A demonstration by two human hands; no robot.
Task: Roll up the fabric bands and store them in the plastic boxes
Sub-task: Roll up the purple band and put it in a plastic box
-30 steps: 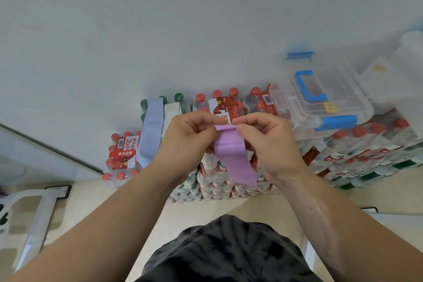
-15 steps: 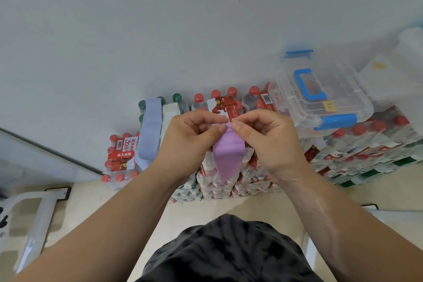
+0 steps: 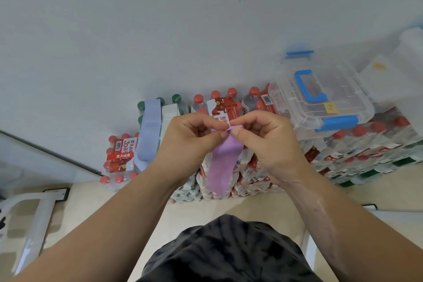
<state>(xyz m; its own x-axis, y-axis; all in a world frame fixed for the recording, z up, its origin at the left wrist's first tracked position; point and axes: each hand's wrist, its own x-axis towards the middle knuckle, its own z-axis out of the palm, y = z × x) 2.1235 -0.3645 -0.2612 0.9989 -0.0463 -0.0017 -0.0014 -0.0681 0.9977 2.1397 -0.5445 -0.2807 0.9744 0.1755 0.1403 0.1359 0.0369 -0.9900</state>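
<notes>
A purple fabric band (image 3: 223, 162) is held up in front of the body, pinched at its top edge by the left hand (image 3: 192, 142) and the right hand (image 3: 266, 144). Each grip is closed tightly on that edge between thumb and forefinger, with the two thumbs almost touching and the other fingers curled in. Between the grips the edge is bunched or folded over; whether a first turn has been formed cannot be told. Below the grip the rest of the band hangs loose, flat and unrolled.

Beyond the grip and to its right, a clear plastic box (image 3: 320, 107) with a blue handle and blue latches is seen resting on stacked packs of bottled water (image 3: 120, 155). Its lid appears to be on. To the left of the grip, a pale blue fabric band (image 3: 147, 131) is draped over the packs, not yet rolled. A white wall is seen beyond.

The step in hand is judged to be the very start of rolling the purple band. For the next move, the pinched edge needs to be turned over on itself and kept tight and square, so that the hanging length is drawn up evenly. The box would then have to be opened.
</notes>
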